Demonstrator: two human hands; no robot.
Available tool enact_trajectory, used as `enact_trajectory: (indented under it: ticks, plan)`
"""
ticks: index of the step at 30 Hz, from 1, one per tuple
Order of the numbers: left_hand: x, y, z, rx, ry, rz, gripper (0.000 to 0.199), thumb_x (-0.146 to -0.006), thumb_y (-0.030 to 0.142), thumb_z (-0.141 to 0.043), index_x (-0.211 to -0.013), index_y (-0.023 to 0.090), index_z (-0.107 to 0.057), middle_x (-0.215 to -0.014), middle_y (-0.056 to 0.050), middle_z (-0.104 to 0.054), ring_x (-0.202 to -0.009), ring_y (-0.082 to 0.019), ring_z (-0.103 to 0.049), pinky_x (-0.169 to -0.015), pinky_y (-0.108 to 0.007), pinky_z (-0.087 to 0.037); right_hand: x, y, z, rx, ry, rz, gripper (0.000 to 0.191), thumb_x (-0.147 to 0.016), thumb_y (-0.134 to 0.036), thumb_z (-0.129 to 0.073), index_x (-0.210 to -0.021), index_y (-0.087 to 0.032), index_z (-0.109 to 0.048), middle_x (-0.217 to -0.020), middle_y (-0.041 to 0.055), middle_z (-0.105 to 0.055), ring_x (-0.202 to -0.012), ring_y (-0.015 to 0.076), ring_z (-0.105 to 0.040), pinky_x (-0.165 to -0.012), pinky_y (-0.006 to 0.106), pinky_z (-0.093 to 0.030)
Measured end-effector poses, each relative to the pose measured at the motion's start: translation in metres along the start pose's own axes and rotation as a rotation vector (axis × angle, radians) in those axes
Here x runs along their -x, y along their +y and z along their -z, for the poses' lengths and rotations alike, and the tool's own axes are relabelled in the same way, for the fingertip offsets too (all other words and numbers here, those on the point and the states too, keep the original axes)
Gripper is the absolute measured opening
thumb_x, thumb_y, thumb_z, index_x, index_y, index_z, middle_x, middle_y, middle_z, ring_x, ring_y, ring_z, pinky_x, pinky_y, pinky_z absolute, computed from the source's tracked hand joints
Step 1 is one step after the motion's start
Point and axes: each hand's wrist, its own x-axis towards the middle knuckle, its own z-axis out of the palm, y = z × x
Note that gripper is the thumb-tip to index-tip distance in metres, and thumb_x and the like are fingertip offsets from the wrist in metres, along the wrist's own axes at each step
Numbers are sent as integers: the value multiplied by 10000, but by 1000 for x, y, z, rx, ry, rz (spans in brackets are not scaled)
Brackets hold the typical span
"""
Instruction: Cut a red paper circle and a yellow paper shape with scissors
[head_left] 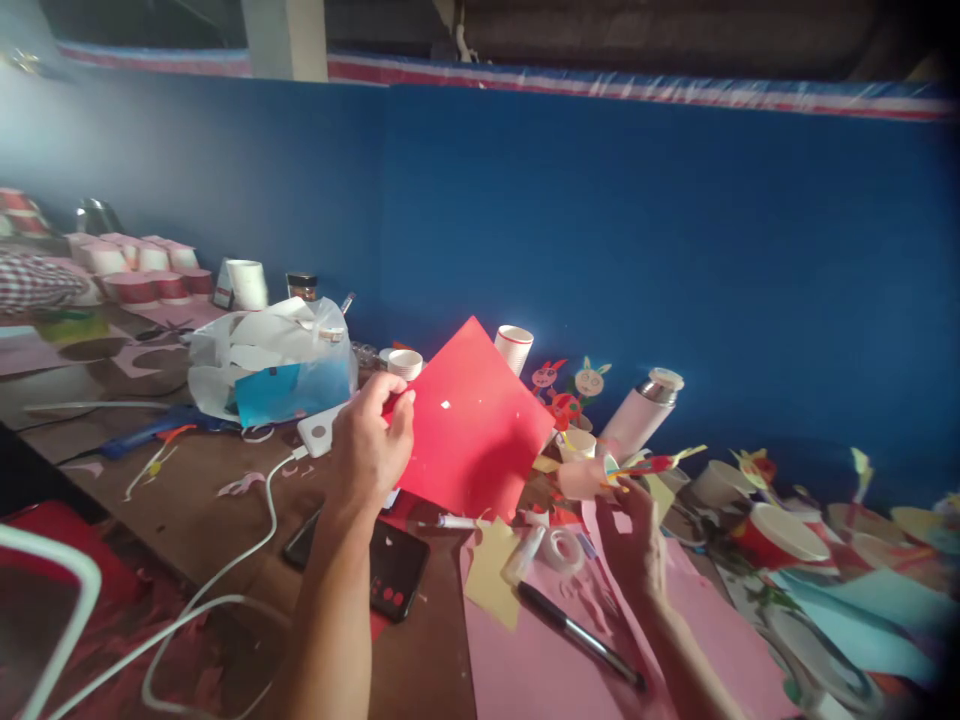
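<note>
Left hand (379,435) pinches red paper (469,420); hold of right hand (634,545) and any writing unclear.

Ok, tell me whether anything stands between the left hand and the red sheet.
Nothing visible does: the left hand pinches the red sheet directly by its left side.
</note>
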Motion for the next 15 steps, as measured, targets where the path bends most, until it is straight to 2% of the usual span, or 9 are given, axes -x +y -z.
enact_trajectory:
  ticks: [7, 10, 15]
  plan:
    - [0, 4, -9, 259, 340, 150, 103, -780, 246, -561, -831, 159, -542, -682, 4, -574, -589, -110, -556, -551, -205, -428, -16, -10, 2, 29, -81, 147, 315, -834, -281, -549, -1125, -173, -496, -934, 89, -636, -697, 183, -639, -605, 311, -531]
    - [0, 4, -14, 398, 421, 180, 124, -771, 252, -569, -822, 149, -524, -651, 15, -551, -556, -96, -538, -531, -199, -422, -23, -15, -6, 42, -134, 215, 262, -850, -263, -516, -1098, -175, -504, -911, 81, -652, -685, 178, -642, -619, 308, -534]
    - [-3, -3, -26, 628, 588, 261, 162, -763, 285, -588, -830, 162, -508, -685, 21, -548, -610, -96, -524, -593, -227, -451, -29, -35, -25, 40, -227, 329, 166, -867, -241, -480, -1018, -183, -517, -861, 63, -661, -718, 183, -648, -653, 304, -533]
